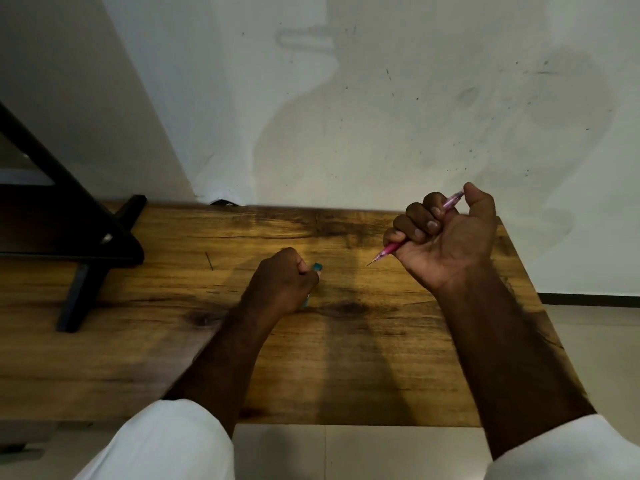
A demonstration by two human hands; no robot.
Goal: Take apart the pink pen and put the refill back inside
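Pink pen (389, 250) is gripped in the right hand (450, 237) fist above the wooden table (173, 341), tip pointing down-left. The left hand (280, 282) curls round a teal item (317, 267) on the table. Best approach: free the left hand, pinch the tip section and twist it low over the table so the refill can't drop; no brand or writing is readable

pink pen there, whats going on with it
A person at a wooden table grips the pink pen in the right hand, tip pointing down and left, held above the table. The left hand is curled round a teal object down near the tabletop. The pen looks whole, not yet taken apart.
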